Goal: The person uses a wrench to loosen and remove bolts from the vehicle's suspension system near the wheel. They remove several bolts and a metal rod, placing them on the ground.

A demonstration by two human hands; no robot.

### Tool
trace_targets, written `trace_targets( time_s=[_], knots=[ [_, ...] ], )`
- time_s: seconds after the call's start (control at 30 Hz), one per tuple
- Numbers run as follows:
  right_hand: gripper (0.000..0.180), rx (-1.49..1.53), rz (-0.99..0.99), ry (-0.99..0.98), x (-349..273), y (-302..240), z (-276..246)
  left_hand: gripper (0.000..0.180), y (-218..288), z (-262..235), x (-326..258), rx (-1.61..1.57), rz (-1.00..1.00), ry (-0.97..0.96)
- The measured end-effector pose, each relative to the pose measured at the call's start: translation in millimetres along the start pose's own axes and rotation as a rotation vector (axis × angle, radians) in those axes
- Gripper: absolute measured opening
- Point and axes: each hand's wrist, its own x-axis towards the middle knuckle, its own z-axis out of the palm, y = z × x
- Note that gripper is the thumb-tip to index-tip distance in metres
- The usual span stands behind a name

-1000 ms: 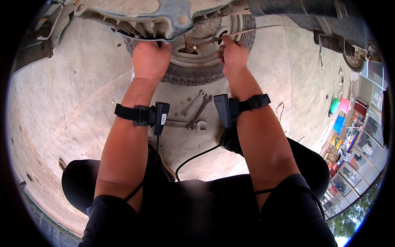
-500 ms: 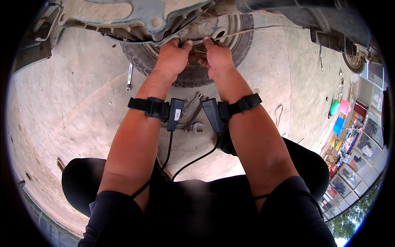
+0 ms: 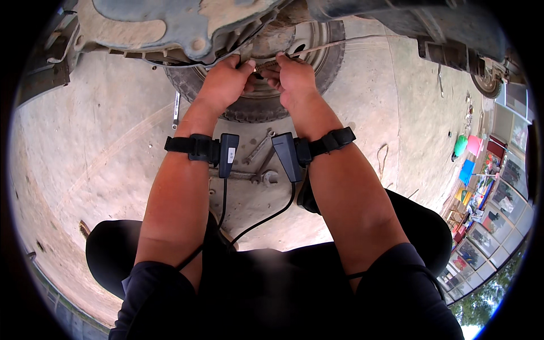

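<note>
Under the vehicle's underbody, both my hands are raised above a wheel (image 3: 252,113) lying on the ground. A long thin cable (image 3: 334,43) runs in from the right, and its thicker, ribbed-looking end section (image 3: 267,66) spans the space between my hands. My right hand (image 3: 296,79) pinches this cable with the thumb on top and the other fingers curled beneath. My left hand (image 3: 225,82) is closed at the cable's left end, beside the underbody edge. What exactly its fingertips grip is hidden behind the hand.
Several wrenches (image 3: 260,148) lie on the concrete below my wrists. Another wrench (image 3: 176,111) rests left of the wheel. The metal underbody (image 3: 170,28) hangs low across the top. Dark straps with wired boxes (image 3: 228,154) circle my forearms. Colourful goods stand far right.
My hands have drawn slightly apart, the left one shifting left, so more of the cable's end section shows between them. The view has shifted a little.
</note>
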Motion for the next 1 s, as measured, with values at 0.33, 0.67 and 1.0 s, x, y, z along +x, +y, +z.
trace_targets(
  time_s=[0.33, 0.67, 1.0],
  knots=[
    [0.021, -0.051, 0.008, -0.041, -2.5, -3.1, -2.9, 0.067, -18.8, 5.7, 7.4, 0.214, 0.111, 0.249],
    [0.028, -0.342, 0.046, 0.045, -9.5, -20.8, -15.6, 0.075, -30.3, 3.8, 15.1, 0.216, 0.111, 0.190],
    [0.038, -0.943, -0.597, 0.115, 4.7, -32.9, 8.3, 0.074, -30.4, 1.3, 18.4, 0.247, 0.142, 0.153]
  ],
)
